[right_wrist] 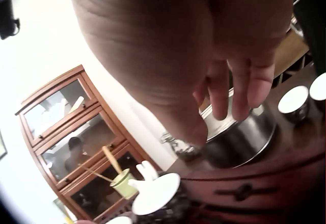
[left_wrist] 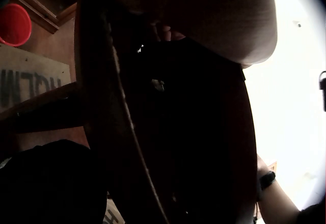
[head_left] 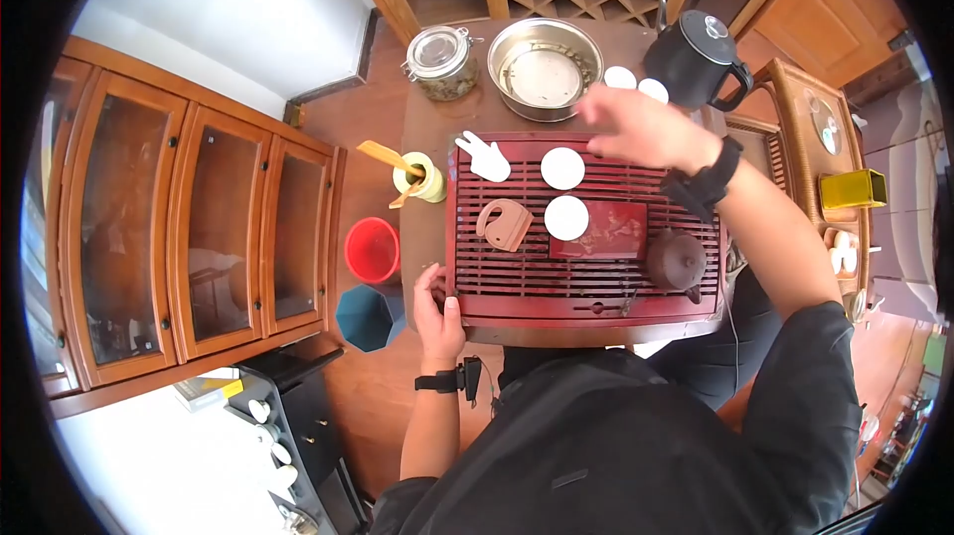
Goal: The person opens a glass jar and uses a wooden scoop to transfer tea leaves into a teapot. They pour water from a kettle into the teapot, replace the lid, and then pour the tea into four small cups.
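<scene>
My right hand [head_left: 641,126] hangs over the back right of a slatted red tea tray [head_left: 477,312], fingers loosely bent and holding nothing. In the right wrist view its fingers overlap a steel basin [right_wrist: 244,142]. Two cups, white inside, stand on the tray: a back cup [head_left: 563,168] and a front cup [head_left: 566,218]. A brown teapot [head_left: 678,262] sits at the tray's right. To the left are a brown clay figure [head_left: 505,227] and a white hand-shaped ornament [head_left: 485,157]. My left hand [head_left: 439,321] rests at the tray's front left corner, thumb against its edge.
Behind the tray stand a lidded glass jar [head_left: 441,63], two more cups [head_left: 653,91] and a black kettle [head_left: 696,58]. At the left is a green holder [head_left: 419,177] with wooden tools. A red bin [head_left: 373,250] and a blue-grey bin [head_left: 370,316] stand on the floor.
</scene>
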{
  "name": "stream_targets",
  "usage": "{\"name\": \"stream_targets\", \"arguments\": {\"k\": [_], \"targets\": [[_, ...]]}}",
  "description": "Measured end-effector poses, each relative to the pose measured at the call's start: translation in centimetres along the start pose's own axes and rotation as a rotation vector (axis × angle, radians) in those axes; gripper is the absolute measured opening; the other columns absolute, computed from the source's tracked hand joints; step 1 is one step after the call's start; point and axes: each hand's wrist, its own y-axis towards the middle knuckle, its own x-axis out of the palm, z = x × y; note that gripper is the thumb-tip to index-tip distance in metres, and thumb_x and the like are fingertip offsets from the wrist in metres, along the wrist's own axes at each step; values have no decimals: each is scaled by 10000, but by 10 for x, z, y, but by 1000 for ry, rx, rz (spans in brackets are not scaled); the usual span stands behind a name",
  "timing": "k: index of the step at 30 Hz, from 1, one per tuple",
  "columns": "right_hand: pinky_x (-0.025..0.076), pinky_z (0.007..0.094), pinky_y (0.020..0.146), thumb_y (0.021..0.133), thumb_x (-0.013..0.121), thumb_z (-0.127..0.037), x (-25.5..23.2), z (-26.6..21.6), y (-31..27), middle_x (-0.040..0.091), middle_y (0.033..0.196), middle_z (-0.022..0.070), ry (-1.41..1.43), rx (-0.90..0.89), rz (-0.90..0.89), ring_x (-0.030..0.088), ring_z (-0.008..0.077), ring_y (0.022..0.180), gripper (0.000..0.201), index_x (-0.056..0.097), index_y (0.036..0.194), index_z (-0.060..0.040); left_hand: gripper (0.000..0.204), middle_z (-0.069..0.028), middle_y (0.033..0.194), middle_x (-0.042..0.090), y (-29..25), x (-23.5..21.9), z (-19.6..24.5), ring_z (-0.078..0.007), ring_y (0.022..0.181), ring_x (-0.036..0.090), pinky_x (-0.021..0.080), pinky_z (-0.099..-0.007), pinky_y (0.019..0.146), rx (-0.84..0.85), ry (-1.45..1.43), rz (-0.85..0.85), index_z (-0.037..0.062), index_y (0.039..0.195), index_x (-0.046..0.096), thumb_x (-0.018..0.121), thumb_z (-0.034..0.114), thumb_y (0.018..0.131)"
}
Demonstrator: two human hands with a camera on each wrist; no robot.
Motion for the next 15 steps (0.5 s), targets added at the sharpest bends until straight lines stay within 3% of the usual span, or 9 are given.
{"name": "stream_targets", "arguments": {"k": [3, 4, 7, 8, 15], "targets": [[528, 394, 874, 810, 739, -109, -17, 32, -9, 677, 1005, 171, -164, 228, 213, 675, 333, 953, 305, 603, 1067, -17, 509, -118, 1228, 604, 0, -1, 2, -166, 922, 552, 472, -314, 832, -1, -3, -5, -27, 1418, 458, 547, 247, 999], [521, 410, 925, 797, 754, -110, -21, 49, -10, 669, 1099, 191, -214, 294, 202, 662, 358, 1038, 406, 590, 1157, -22, 510, -118, 1228, 604, 0, 0, 3, -165, 924, 550, 471, -313, 834, -5, -9, -8, -28, 1419, 457, 547, 248, 999], [500, 431, 1006, 782, 772, -123, -17, 90, -17, 637, 1233, 218, -334, 243, 301, 623, 383, 1162, 561, 550, 1289, -32, 512, -117, 1227, 603, 0, 0, 1, -163, 925, 547, 468, -311, 836, -3, 5, -3, -32, 1418, 456, 545, 251, 1000], [468, 434, 1074, 773, 784, -131, -16, 101, -16, 581, 1358, 234, -357, 295, 243, 573, 390, 1256, 704, 486, 1404, -41, 511, -116, 1226, 604, 0, 0, 1, -162, 924, 547, 468, -311, 835, -2, 6, -6, -32, 1418, 457, 545, 249, 1000], [499, 427, 1026, 778, 776, -128, -7, 116, -8, 649, 1253, 252, -368, 433, 201, 623, 395, 1175, 631, 537, 1352, -17, 540, -113, 1221, 607, 0, 1, 1, -166, 925, 546, 463, -314, 835, -4, -2, 1, -34, 1417, 457, 551, 304, 1007]]}}
